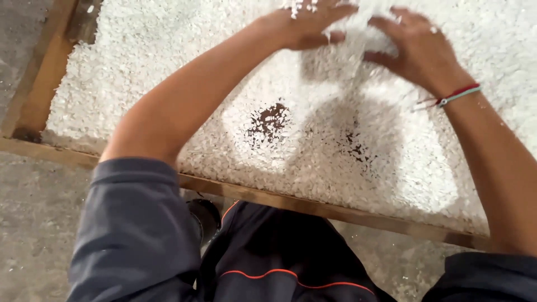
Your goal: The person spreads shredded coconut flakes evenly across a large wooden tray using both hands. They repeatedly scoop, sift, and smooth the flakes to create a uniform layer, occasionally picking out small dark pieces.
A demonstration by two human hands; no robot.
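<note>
A wide bed of small white flakes (184, 67) lies spread inside a low wooden frame (313, 206). My left hand (305, 25) and my right hand (411, 47) are raised together over the far part of the bed, fingers curled around a scoop of the white flakes (358, 39). Some flakes fall between the palms. My right wrist wears thin red and green string bracelets (458, 94). Below my hands, two thin patches (271, 120) show the dark base through the flakes.
The frame's left rail (39, 78) and near rail border the bed. Grey concrete floor (33, 223) lies outside it. My knees in dark trousers with an orange seam (268, 268) press near the front rail, beside a black shoe (204, 215).
</note>
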